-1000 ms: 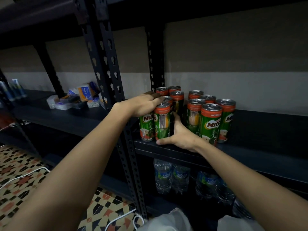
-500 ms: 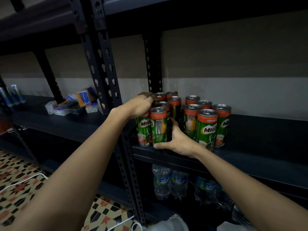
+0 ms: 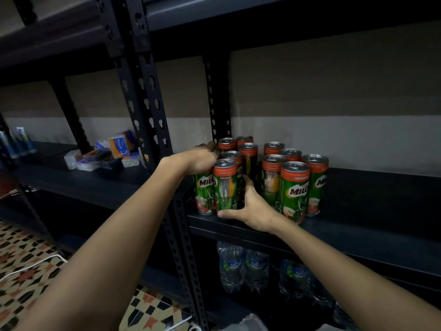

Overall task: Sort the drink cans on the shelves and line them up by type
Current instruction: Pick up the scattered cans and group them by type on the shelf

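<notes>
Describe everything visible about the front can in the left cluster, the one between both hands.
The front can is a slim green Milo tin with an orange-red top band and a silver pull-tab lid, looking like metal. It stands upright near the shelf front edge, label turned sideways so a barcode-like panel faces the camera. It is packed against neighbouring cans. The right hand wraps its base, thumb along the bottom front. The left hand rests over the cans beside it; contact with this one is unclear.
</notes>
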